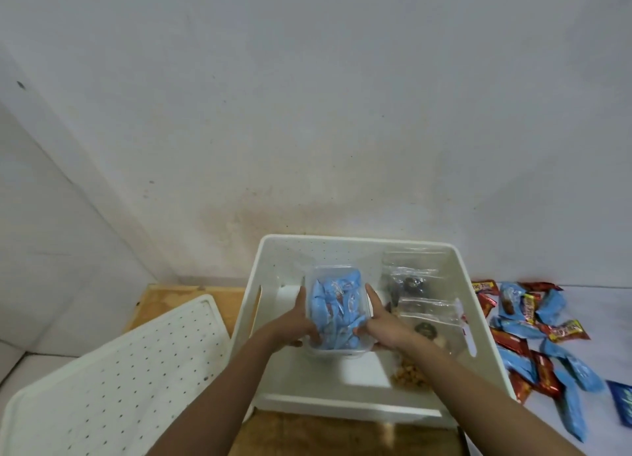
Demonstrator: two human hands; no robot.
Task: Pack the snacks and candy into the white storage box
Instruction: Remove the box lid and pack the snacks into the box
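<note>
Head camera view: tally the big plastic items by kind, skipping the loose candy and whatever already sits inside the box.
white storage box: 1
white perforated panel left of the box: 1
clear tub of blue packets, held between left hand and right hand: 1
Total: 3

The scene is lit softly and evenly from above, rather dim and cool, so that only a faint shadow is cast inside the white storage box under the held container. No strong glare is seen, though clear wrappers catch weak highlights. Straight lines are bent toward the frame edges by the wide-angle lens, and fine detail is smeared throughout.
</note>
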